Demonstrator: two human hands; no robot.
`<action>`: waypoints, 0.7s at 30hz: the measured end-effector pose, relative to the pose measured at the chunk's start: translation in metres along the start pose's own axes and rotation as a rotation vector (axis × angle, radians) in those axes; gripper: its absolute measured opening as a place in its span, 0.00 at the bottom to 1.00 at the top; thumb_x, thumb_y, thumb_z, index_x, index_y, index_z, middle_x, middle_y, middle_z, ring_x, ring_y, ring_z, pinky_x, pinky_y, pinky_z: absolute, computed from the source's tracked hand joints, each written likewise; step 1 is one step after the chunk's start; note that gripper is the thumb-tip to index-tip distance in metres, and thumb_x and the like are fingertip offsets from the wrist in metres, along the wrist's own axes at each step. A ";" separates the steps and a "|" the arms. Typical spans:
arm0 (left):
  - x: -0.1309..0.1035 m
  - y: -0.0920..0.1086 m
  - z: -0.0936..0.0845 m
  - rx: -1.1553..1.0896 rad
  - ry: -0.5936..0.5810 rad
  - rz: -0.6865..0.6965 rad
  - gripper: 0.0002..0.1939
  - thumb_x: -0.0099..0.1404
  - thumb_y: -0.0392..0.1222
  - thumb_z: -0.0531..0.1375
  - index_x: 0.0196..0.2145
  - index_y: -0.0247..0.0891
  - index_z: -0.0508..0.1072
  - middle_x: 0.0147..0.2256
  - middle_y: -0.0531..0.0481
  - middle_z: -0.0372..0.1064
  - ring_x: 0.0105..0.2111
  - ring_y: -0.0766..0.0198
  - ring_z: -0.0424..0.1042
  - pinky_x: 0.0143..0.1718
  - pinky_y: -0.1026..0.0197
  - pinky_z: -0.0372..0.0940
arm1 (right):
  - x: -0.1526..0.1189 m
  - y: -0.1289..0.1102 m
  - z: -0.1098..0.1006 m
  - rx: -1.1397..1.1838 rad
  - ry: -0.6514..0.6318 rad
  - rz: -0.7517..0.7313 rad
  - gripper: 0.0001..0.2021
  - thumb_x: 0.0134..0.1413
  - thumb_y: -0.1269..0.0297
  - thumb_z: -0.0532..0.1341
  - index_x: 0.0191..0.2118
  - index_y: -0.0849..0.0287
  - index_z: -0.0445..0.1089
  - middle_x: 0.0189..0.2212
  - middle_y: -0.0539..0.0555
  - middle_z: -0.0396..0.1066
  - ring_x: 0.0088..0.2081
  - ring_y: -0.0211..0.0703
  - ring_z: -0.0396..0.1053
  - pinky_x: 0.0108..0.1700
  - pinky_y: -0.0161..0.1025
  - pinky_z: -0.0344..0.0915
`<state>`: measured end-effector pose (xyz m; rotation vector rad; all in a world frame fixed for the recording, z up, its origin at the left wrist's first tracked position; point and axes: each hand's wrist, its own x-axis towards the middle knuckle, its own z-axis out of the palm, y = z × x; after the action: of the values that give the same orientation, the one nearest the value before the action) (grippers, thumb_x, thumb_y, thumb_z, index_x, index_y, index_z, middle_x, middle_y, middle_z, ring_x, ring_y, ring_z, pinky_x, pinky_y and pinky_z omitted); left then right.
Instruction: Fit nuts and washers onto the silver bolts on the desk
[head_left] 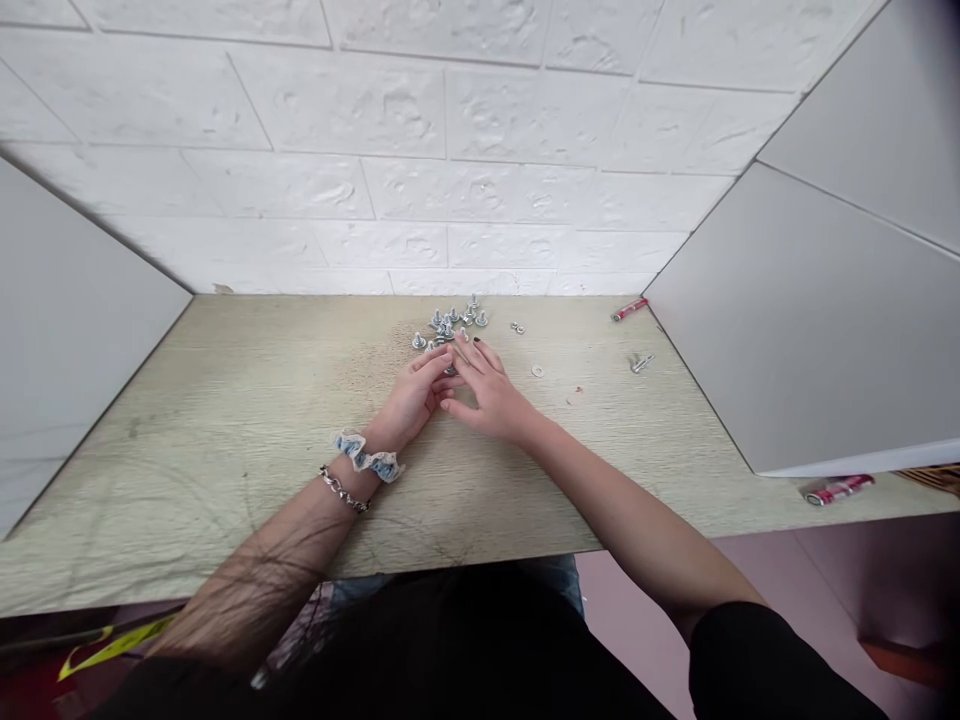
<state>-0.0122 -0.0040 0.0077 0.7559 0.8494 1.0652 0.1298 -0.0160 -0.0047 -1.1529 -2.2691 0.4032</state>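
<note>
Both hands meet over the table in front of a cluster of silver bolts [448,322], most standing upright on their heads with washers on them. My left hand [411,402] is closed, thumb and fingers pinching a small bolt [450,370] that shows partly between the hands. Beside it, my right hand [491,398] reaches in palm down, fingers stretched forward and thumb apart. Its fingertips are close to the left thumb and the nearest bolts. Whether they touch the pinched bolt I cannot tell.
Two small nuts [517,328] and a flat washer [538,371] lie right of the bolts. Farther right are a silver bolt-like piece [641,363] and a red battery [629,309]; another battery [838,490] lies near the front edge. Panels [840,320] and a white brick wall [480,190] enclose the tabletop.
</note>
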 end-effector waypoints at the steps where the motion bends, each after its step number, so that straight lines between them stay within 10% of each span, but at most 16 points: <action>1: 0.001 0.000 -0.001 -0.016 0.030 0.013 0.13 0.55 0.38 0.62 0.40 0.35 0.71 0.34 0.50 0.72 0.26 0.71 0.71 0.23 0.71 0.63 | 0.000 -0.001 0.000 0.003 -0.002 -0.006 0.34 0.52 0.55 0.56 0.62 0.64 0.50 0.64 0.61 0.42 0.65 0.52 0.36 0.63 0.54 0.40; 8: 0.005 0.001 -0.005 -0.129 0.166 0.014 0.10 0.57 0.40 0.60 0.38 0.36 0.70 0.29 0.52 0.72 0.27 0.70 0.71 0.26 0.70 0.64 | -0.001 -0.008 0.002 0.080 0.134 -0.078 0.09 0.54 0.62 0.55 0.34 0.57 0.72 0.52 0.56 0.65 0.57 0.48 0.55 0.59 0.51 0.52; 14: 0.001 0.005 -0.002 -0.087 0.120 -0.057 0.11 0.58 0.41 0.58 0.39 0.35 0.70 0.29 0.50 0.73 0.27 0.69 0.72 0.28 0.69 0.65 | 0.003 0.004 -0.001 0.056 0.265 0.005 0.18 0.55 0.62 0.54 0.51 0.58 0.65 0.55 0.59 0.61 0.57 0.48 0.56 0.58 0.51 0.51; 21: 0.001 -0.001 -0.005 0.043 -0.119 -0.127 0.13 0.57 0.42 0.61 0.40 0.35 0.72 0.26 0.52 0.71 0.24 0.71 0.69 0.26 0.70 0.64 | 0.004 0.012 -0.001 0.018 0.179 -0.029 0.13 0.58 0.64 0.52 0.44 0.56 0.71 0.55 0.57 0.62 0.56 0.48 0.56 0.57 0.52 0.52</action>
<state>-0.0161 -0.0031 0.0041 0.7830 0.8094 0.8826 0.1360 -0.0054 -0.0085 -1.1007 -2.1208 0.2960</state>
